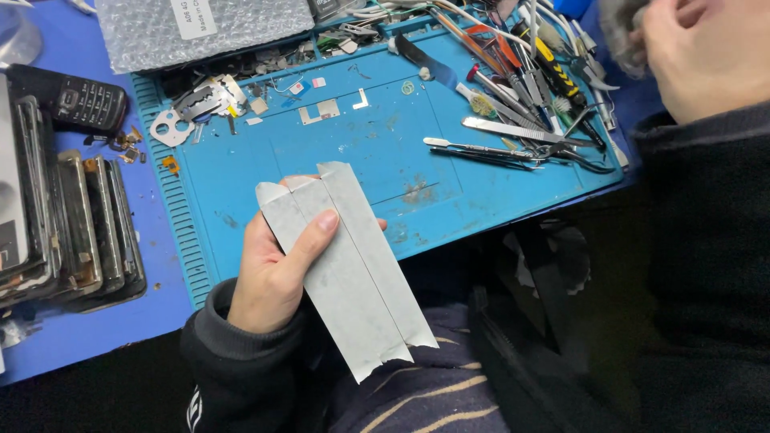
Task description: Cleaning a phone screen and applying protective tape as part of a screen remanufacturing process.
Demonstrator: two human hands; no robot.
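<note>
We see a grey strip of tape [346,269] held over the near edge of the blue mat [385,152], our left hand [273,277] gripping it, fingers [314,232] clenched round its upper part. Our right hand [682,48] is raised at top right; we cannot tell its grip. Tweezers [481,151] lie on the mat.

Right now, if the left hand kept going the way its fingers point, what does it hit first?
The left hand, gripping the grey folded paper-like packet, points up and right across the blue ribbed work mat. That stretch of mat looks bare; the first things in line are probably the metal tweezers, though depth is unclear.
</note>
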